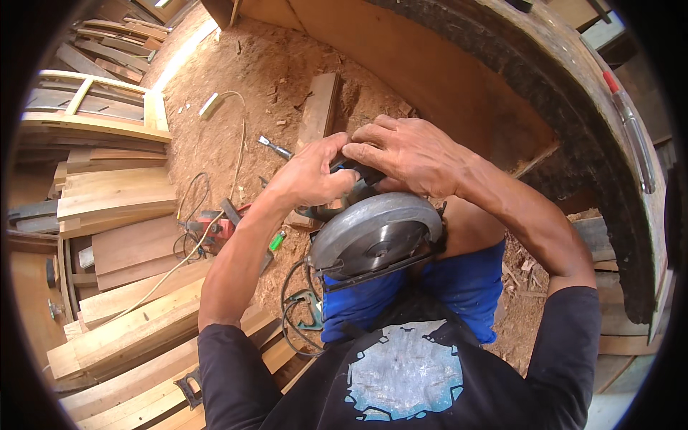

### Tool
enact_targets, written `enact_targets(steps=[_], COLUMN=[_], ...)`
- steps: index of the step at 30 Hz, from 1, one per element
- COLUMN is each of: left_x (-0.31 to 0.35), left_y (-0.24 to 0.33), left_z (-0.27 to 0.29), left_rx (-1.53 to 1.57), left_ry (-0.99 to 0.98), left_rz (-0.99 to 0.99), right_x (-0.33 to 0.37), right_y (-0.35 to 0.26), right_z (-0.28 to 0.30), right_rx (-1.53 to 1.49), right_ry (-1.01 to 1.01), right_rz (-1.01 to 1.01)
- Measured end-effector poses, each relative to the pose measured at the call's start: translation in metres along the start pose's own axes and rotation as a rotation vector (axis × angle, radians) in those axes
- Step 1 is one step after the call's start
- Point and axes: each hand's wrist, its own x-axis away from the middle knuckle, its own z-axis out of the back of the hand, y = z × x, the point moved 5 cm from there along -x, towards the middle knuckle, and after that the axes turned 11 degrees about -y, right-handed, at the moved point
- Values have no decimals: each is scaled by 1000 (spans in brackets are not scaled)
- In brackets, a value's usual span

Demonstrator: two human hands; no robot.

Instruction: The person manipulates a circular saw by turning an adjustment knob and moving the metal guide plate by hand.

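A circular saw (376, 236) rests above my lap, its grey guard and round blade facing me and its flat base plate tilted along the near side. My left hand (315, 174) is closed at the saw's far side, thumb and fingers bent around a dark part of it. From the right, my right hand (405, 153) curls over the same dark part, its fingertips close to my left thumb. The hands hide most of the handle. Just beyond my left hand, a metal-tipped tool (275, 147) lies by a wooden block (319, 107).
Stacked planks (136, 322) line the left side, beside a wooden frame (86, 100). A red power tool (215, 228), a teal tool (309, 312) and cords lie on the sawdust-covered ground. A red-tipped, pen-like tool (632, 136) sits on the worktop (598, 79) at right.
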Motion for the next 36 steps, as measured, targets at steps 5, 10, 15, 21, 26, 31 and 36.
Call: enact_targets(steps=[5, 10, 15, 21, 26, 31, 36], left_x=[-1, -2, 4, 9, 12, 18, 26], left_y=[-19, -20, -4, -20, -16, -16, -8], left_z=[-1, -1, -6, -11, -12, -16, -22], left_rx=[78, 114, 403, 393, 367, 503, 420], left_ry=[-38, -43, -82, -178, -106, -175, -118], left_rz=[109, 106, -36, 143, -15, 18, 113], right_x=[-8, -8, 9, 15, 11, 7, 10], right_y=[7, 7, -2, -28, -21, -34, -49], right_z=[-6, -5, 18, 18, -1, 0, 8], right_rx=[-26, 7, -126, -443, -527, -472, -417], right_ry=[-7, 60, 12, -43, 92, -33, -91], right_rz=[81, 104, -121, -562, -593, -559, -615])
